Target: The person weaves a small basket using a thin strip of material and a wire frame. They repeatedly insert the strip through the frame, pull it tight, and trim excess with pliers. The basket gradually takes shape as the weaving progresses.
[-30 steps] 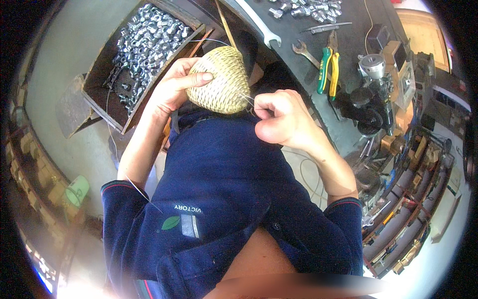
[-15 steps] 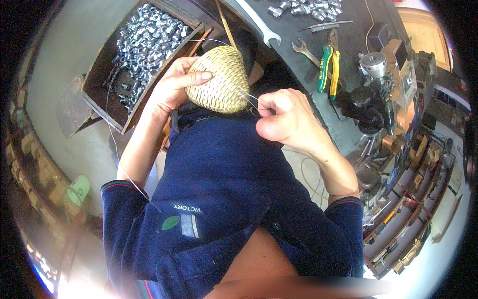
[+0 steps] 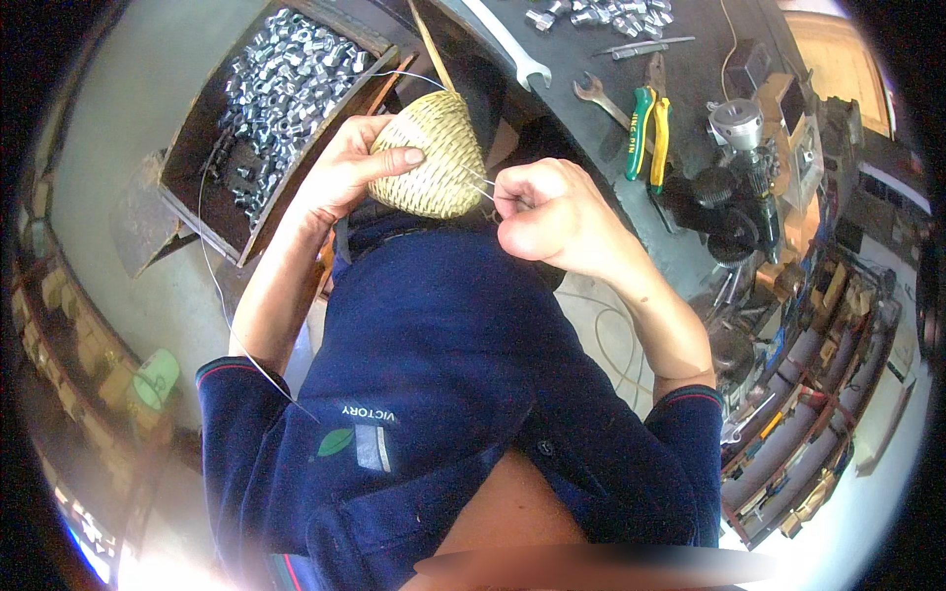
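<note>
A woven straw piece (image 3: 434,163), rounded like a small basket or a ladle's bowl, is held up before my waist. From its top a thin stick-like handle (image 3: 431,44) runs away from me. My left hand (image 3: 360,167) grips the left side, thumb pressed on the weave and the other fingers hidden behind. At the lower right edge, thin wire (image 3: 487,187) comes out of the weave. My right hand (image 3: 552,212) is closed on this wire, its fingers pinched together. Another long loose wire (image 3: 219,286) curves from near the box down across my left forearm.
A wooden box (image 3: 187,212) of metal nuts (image 3: 286,89) stands at the left. On the dark bench (image 3: 581,128) at the right lie pliers with green and yellow handles (image 3: 642,133), a small wrench (image 3: 601,97), a large wrench (image 3: 507,39) and more fittings (image 3: 616,15). Shelves (image 3: 808,394) stand far right.
My right hand has moved slightly left, closer to the woven piece, still pinching the wire. The woven piece has shifted a little left with my left hand on it.
</note>
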Tool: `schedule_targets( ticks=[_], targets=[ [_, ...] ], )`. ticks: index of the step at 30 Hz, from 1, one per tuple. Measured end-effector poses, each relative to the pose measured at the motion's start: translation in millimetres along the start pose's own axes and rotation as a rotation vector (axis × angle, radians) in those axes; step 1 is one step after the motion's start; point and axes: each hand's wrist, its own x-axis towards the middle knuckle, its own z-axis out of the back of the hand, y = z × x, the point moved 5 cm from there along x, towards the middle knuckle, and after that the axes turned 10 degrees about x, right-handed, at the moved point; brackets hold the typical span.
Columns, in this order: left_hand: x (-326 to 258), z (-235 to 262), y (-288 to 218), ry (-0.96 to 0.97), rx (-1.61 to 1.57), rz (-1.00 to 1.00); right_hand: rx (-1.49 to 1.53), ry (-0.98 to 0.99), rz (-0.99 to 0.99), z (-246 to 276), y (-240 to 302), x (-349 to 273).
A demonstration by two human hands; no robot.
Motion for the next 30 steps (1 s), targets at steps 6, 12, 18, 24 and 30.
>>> schedule_targets(
  ticks=[6, 12, 18, 24, 30],
  targets=[
    [3, -10, 7, 0.059, 0.063, 0.034, -0.008, -0.051, -0.013, -6, -4, 3],
    [4, -16, 20, 0.038, 0.040, 0.066, -0.034, -0.018, -0.082, -17, -24, 11],
    [3, -21, 23, 0.094, 0.065, 0.067, 0.237, 0.165, -0.135, -17, -42, 33],
    [9, -10, 39, 0.137, -0.368, 0.101, 0.174, 0.095, -0.094, -28, -49, 31],
    [21, 6, 65, -0.036, -0.488, 0.176, 0.301, 0.064, -0.018, -36, -70, 39]
  ],
)
